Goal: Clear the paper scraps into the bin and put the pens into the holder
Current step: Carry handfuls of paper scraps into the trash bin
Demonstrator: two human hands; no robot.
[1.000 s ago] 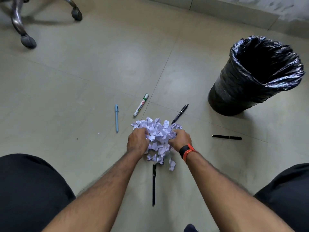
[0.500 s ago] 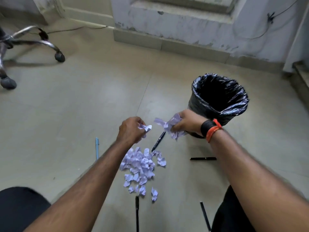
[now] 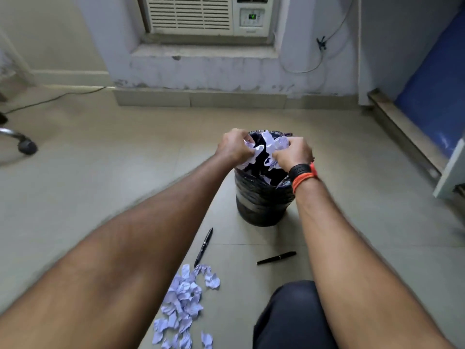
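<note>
A pile of scraps (image 3: 183, 298) is lying on the floor beside a black pen (image 3: 203, 246). The left hand (image 3: 235, 147) and right hand (image 3: 293, 153) are clutching a handful of paper (image 3: 266, 144) over the bin (image 3: 261, 200); a second pen (image 3: 276, 257) is waiting nearby, no holder showing.

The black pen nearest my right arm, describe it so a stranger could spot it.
Find the black-lined bin on the floor below the air conditioner. Two black pens lie just in front of it. Yours is the pen lying almost crosswise, clear of the paper scraps; the other pen slants down to them.
</note>
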